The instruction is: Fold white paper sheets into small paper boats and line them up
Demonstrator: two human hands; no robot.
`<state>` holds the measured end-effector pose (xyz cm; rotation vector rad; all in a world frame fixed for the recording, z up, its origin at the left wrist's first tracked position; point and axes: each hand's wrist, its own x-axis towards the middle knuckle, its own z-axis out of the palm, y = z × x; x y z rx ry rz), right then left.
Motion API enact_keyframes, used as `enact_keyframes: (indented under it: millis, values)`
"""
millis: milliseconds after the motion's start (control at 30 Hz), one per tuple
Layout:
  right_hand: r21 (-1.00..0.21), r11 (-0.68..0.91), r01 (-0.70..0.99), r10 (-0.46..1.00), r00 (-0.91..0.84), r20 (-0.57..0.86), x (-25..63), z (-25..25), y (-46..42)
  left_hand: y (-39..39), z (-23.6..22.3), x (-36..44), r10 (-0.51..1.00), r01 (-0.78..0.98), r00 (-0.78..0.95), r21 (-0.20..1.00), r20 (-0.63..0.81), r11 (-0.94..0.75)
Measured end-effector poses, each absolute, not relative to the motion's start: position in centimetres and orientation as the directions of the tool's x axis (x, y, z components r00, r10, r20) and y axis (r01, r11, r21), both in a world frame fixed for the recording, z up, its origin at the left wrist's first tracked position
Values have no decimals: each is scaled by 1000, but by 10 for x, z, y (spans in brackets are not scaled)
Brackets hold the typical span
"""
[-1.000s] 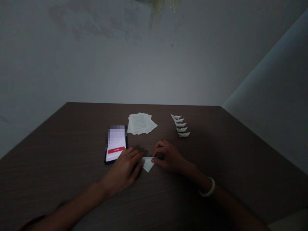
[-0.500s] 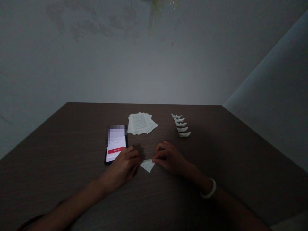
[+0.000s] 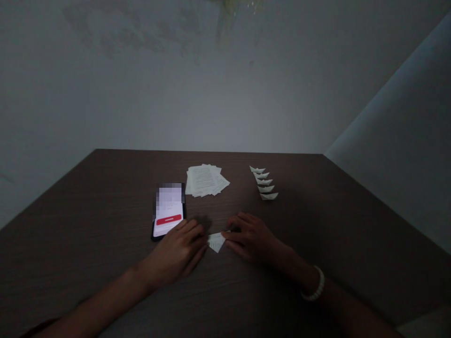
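Observation:
Between my two hands, low over the table, is a small folded piece of printed paper [image 3: 216, 242], its point toward me. My left hand [image 3: 183, 246] pinches its left corner, fingers bent and closed. On the opposite corner, my right hand [image 3: 250, 237] grips the paper between thumb and fingers. Both outer corners are hidden by the fingertips. Beyond my right hand stand several folded paper boats [image 3: 267, 189] in a row running away from me.
A loose stack of printed paper sheets [image 3: 204, 180] lies beyond the hands. Left of it is a phone [image 3: 169, 206] with a lit screen, its lower edge close to my left hand. The dark wooden table [image 3: 116, 197] meets a grey wall [image 3: 176, 103] at the back.
Both hands stay at the folded paper, shifting only slightly, and the fingers change their hold on its corners. My right wrist has moved a little toward me. The boats, sheets and phone stay put.

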<state>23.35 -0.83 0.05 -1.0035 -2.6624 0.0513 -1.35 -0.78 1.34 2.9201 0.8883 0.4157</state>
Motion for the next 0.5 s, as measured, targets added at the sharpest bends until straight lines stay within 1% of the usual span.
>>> enact_keyframes:
  millis: [133, 333, 500]
  values:
    - [-116, 771, 626, 635, -743, 211, 226, 3, -11, -7, 9, -14, 541, 533, 800, 106, 259, -839]
    - [-98, 761, 642, 649, -750, 127, 221, 11, -13, -10, 9, -12, 545, 541, 794, 95, 272, -836]
    - [-114, 714, 691, 700, -699, 148, 230, 12, -17, -12, 8, -9, 596, 591, 747, 116, 294, -798]
